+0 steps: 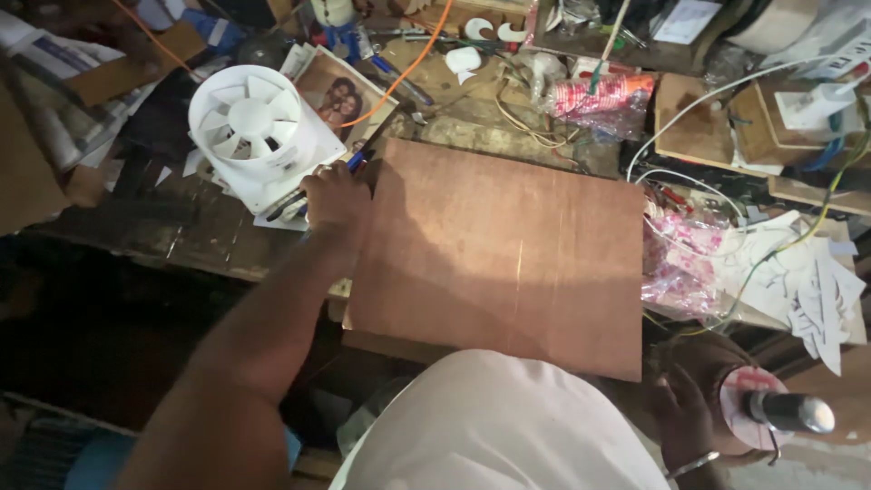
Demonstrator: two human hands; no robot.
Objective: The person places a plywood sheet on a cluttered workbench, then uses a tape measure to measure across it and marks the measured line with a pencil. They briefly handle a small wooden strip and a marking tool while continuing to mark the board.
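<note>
A reddish-brown plywood board [508, 254] lies flat on the cluttered workbench in front of me. My left hand [337, 195] rests at the board's left edge, fingers curled over a blue pen [355, 161] beside it. My right hand [685, 413] hangs low at the bottom right, below the board's near right corner, with a metal bangle on the wrist. It is next to a round pinkish disc with a metal cylinder [787, 413] on it. Whether that hand grips anything is unclear.
A white round exhaust fan [254, 127] lies left of the board. Behind it are a photo print [340, 95], an orange cable [408, 63] and a stack of red cups in plastic [599, 95]. White wires, pink plastic wrap [680, 259] and white cut-outs [817, 290] crowd the right.
</note>
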